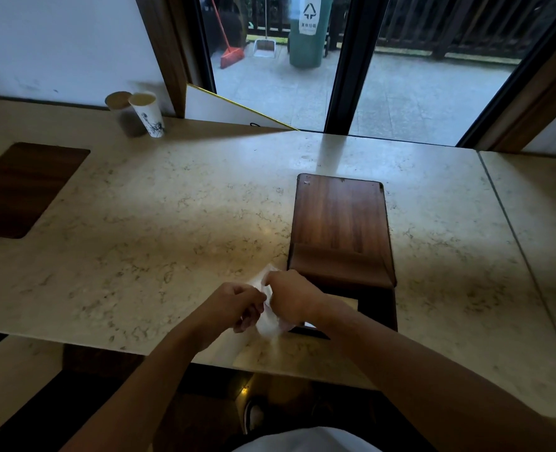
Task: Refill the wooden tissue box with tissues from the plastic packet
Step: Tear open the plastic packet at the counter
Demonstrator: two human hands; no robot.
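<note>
Dull daylight is coming in through the glass doors [351,60] at the back and leaving the room dim. A pale sheen is lying on the marble counter [172,207] below the glass, with a warmer yellowish patch glowing near its middle. The near edge and the floor under it are sinking into deep shadow. The wide lens is bending straight lines at the borders. The hands are showing slight motion blur, and fine detail is looking soft and grainy throughout.
</note>
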